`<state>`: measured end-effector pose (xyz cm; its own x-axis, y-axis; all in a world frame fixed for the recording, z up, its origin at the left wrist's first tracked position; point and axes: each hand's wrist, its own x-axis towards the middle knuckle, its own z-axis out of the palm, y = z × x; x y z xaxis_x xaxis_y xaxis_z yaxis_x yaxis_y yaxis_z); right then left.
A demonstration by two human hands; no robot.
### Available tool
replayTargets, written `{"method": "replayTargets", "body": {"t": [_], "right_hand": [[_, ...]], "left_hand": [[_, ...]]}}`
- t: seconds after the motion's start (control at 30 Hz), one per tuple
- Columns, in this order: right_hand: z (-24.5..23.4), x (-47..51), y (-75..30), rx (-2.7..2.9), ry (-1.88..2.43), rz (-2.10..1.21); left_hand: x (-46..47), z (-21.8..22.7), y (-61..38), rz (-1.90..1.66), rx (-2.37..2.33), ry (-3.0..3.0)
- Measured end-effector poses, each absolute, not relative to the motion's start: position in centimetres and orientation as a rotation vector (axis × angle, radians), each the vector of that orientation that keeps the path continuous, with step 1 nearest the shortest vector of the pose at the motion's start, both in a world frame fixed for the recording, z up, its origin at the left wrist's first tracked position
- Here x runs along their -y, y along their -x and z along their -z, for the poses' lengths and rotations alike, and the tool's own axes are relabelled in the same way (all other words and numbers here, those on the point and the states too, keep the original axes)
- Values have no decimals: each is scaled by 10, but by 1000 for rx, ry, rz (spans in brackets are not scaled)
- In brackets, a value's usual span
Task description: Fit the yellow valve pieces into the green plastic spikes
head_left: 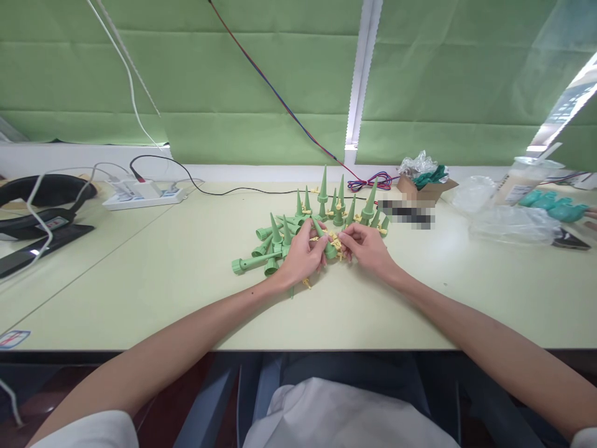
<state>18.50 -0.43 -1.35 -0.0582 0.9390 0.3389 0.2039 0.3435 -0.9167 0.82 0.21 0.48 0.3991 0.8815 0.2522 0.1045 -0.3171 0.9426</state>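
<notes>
Green blinds (261,81) hang behind a pale table (163,280). Between both hands is a green cone (331,251), which the left hand (304,254) holds; the right hand (366,247) seems to pinch a small yellow piece (336,242) beside it. Loose pinching could, I judge, drop this piece. The cone looks tapered, wider at its base.

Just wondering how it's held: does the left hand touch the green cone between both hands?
Touching; the head view shows the left hand pinching the green cone.
</notes>
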Motion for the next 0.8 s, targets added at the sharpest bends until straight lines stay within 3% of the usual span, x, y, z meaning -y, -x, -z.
{"method": "replayTargets", "body": {"t": [0.8], "right_hand": [[9, 5, -188, 2016, 1148, -497]], "left_hand": [[-9, -1, -6, -1077, -943, -1713]]}}
